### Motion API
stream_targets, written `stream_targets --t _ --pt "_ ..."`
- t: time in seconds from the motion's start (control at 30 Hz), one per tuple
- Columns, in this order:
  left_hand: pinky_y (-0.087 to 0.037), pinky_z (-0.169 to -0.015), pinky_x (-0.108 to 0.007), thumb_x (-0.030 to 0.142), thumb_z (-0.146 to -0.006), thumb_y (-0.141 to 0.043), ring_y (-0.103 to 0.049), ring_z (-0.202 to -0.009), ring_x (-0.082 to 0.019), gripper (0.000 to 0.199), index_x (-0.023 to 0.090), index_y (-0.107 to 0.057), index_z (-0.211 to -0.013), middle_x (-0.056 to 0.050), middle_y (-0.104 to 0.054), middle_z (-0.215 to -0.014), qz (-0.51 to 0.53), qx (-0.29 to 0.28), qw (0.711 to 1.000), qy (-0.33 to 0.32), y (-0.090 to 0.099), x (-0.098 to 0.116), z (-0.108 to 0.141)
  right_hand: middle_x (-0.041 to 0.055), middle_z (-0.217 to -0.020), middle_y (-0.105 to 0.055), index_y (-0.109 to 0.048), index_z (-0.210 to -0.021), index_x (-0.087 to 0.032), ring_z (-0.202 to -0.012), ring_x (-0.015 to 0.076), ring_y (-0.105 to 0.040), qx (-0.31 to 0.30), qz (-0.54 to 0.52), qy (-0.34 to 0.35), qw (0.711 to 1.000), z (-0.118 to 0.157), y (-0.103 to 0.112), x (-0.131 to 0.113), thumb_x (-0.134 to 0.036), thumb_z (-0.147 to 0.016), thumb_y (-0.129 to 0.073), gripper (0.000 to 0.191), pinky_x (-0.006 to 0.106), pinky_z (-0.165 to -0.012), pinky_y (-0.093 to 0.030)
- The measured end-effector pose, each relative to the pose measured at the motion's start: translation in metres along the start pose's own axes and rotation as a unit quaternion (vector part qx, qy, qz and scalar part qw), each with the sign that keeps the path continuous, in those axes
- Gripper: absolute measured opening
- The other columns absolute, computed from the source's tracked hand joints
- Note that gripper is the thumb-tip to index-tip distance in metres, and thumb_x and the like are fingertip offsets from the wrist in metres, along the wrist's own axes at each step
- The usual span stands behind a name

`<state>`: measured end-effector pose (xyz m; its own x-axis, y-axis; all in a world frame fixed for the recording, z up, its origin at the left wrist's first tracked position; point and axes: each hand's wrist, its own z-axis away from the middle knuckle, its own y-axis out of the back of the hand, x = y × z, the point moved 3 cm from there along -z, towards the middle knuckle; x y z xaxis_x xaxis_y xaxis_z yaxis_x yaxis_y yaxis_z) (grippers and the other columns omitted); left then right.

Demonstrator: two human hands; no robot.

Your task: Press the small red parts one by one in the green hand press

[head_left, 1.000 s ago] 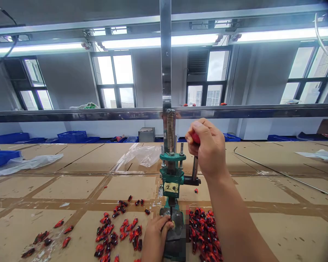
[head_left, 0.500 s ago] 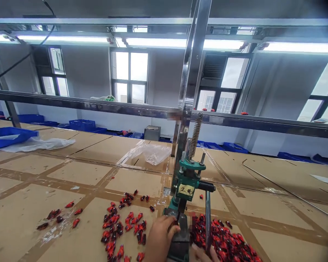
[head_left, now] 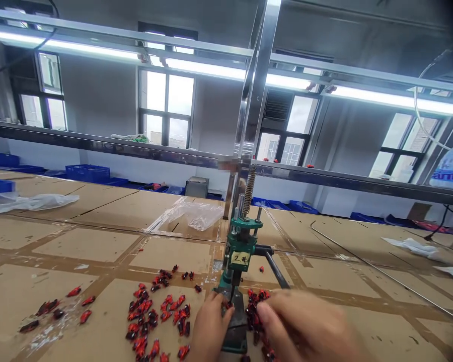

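A green hand press (head_left: 239,256), its label reading "2#" and a spring on top, stands before me. My left hand (head_left: 208,324) is at its base, thumb and finger closed on a small red-and-black piece (head_left: 228,304) under the ram. My right hand (head_left: 309,322), smeared by motion, is right of the press. It covers the far end of the press lever (head_left: 277,270) and part of the pile of red-and-black pieces (head_left: 254,299); whether it grips either is unclear. Left of the press lie several more red-and-black pieces (head_left: 143,306).
Cardboard taped at the seams covers the table (head_left: 109,271). A metal post (head_left: 254,100) rises behind the press. Clear plastic film (head_left: 200,215) lies farther back, and a long thin rod (head_left: 381,271) at the right. Blue bins (head_left: 86,173) line the far side.
The view has shifted and tilted. The lever has swung up from hanging straight down. My right hand has come up and right from the lever's lower end. My left hand stays at the press base.
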<state>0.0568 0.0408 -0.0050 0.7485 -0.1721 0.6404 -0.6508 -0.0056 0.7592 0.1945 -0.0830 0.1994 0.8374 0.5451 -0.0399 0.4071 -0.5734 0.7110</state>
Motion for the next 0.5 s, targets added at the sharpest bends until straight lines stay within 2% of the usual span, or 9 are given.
stream_targets --t 0.03,0.07,0.13,0.17,0.23,0.3,0.37,0.43,0.5 --pt "-0.046 -0.084 -0.032 0.022 -0.088 -0.061 -0.066 -0.100 -0.024 0.014 0.016 -0.072 -0.094 -0.009 -0.070 -0.105 -0.007 -0.004 1.000 0.024 0.000 0.003 0.001 -0.0021 -0.045 -0.048 -0.056 -0.058 -0.020 -0.038 0.0101 -0.049 0.011 -0.058 -0.042 0.997 -0.024 0.020 0.005 -0.039 -0.096 -0.048 0.043 0.022 -0.037 -0.035" --pt "-0.046 -0.082 -0.031 0.024 -0.088 -0.062 -0.066 -0.098 -0.024 0.013 0.017 -0.072 -0.092 -0.008 -0.070 -0.103 -0.011 -0.007 0.999 0.048 -0.001 0.006 0.004 -0.0028 -0.042 -0.044 -0.058 -0.059 -0.019 -0.036 0.0088 -0.043 0.010 -0.102 -0.110 0.989 -0.048 0.036 0.014 -0.045 -0.097 -0.047 0.047 0.022 -0.037 -0.031" --pt "-0.045 -0.081 -0.030 0.026 -0.086 -0.065 -0.067 -0.096 -0.023 0.011 0.019 -0.072 -0.089 -0.006 -0.070 -0.100 0.005 -0.018 0.997 0.079 -0.010 0.014 0.012 -0.0016 -0.041 -0.046 -0.060 -0.061 -0.018 -0.037 0.0101 -0.046 0.024 -0.205 -0.223 0.953 -0.090 0.054 0.034 -0.052 -0.094 -0.050 0.049 0.023 -0.041 -0.035" --pt "-0.045 -0.083 -0.030 0.027 -0.085 -0.066 -0.066 -0.097 -0.022 0.011 0.019 -0.072 -0.091 -0.005 -0.070 -0.100 0.021 -0.029 0.996 0.077 -0.017 0.019 0.017 -0.0015 -0.040 -0.046 -0.059 -0.061 -0.017 -0.036 0.0111 -0.047 0.026 -0.250 -0.257 0.933 -0.106 0.056 0.044 -0.052 -0.093 -0.051 0.048 0.024 -0.042 -0.038" --pt "-0.045 -0.088 -0.030 0.026 -0.085 -0.066 -0.065 -0.102 -0.023 0.018 0.020 -0.072 -0.101 -0.005 -0.070 -0.108 0.050 -0.055 0.996 0.049 -0.029 0.029 0.027 -0.0019 -0.039 -0.044 -0.055 -0.059 -0.018 -0.034 0.0125 -0.046 0.028 -0.306 -0.277 0.910 -0.128 0.054 0.057 -0.049 -0.091 -0.054 0.045 0.027 -0.041 -0.041" --pt "-0.044 -0.091 -0.031 0.027 -0.086 -0.064 -0.064 -0.106 -0.024 0.024 0.022 -0.071 -0.108 -0.005 -0.068 -0.115 0.060 -0.066 0.996 0.017 -0.031 0.029 0.035 -0.0025 -0.039 -0.040 -0.052 -0.055 -0.018 -0.033 0.0124 -0.044 0.041 -0.320 -0.258 0.911 -0.135 0.049 0.065 -0.046 -0.089 -0.057 0.044 0.028 -0.039 -0.039" --pt "-0.044 -0.092 -0.033 0.029 -0.089 -0.061 -0.064 -0.105 -0.024 0.021 0.024 -0.071 -0.106 -0.005 -0.069 -0.113 0.047 -0.042 0.998 -0.003 -0.015 0.015 0.038 -0.0030 -0.040 -0.038 -0.051 -0.053 -0.018 -0.033 0.0117 -0.042 0.067 -0.328 -0.242 0.911 -0.133 0.045 0.068 -0.045 -0.087 -0.060 0.044 0.028 -0.038 -0.038" --pt "-0.043 -0.091 -0.032 0.027 -0.092 -0.056 -0.063 -0.102 -0.022 0.019 0.024 -0.072 -0.102 -0.004 -0.070 -0.106 0.022 -0.011 0.999 -0.026 0.014 -0.009 0.036 -0.0033 -0.040 -0.036 -0.049 -0.051 -0.018 -0.033 0.0109 -0.041 0.093 -0.342 -0.232 0.906 -0.128 0.044 0.070 -0.044 -0.087 -0.061 0.045 0.028 -0.038 -0.036" --pt "-0.042 -0.093 -0.032 0.019 -0.093 -0.051 -0.061 -0.105 -0.021 0.026 0.024 -0.073 -0.105 -0.005 -0.070 -0.108 -0.023 -0.020 0.996 -0.084 0.045 -0.034 0.029 -0.0030 -0.040 -0.036 -0.048 -0.051 -0.018 -0.034 0.0101 -0.040 0.102 -0.344 -0.213 0.909 -0.125 0.044 0.072 -0.041 -0.088 -0.060 0.046 0.027 -0.038 -0.032"
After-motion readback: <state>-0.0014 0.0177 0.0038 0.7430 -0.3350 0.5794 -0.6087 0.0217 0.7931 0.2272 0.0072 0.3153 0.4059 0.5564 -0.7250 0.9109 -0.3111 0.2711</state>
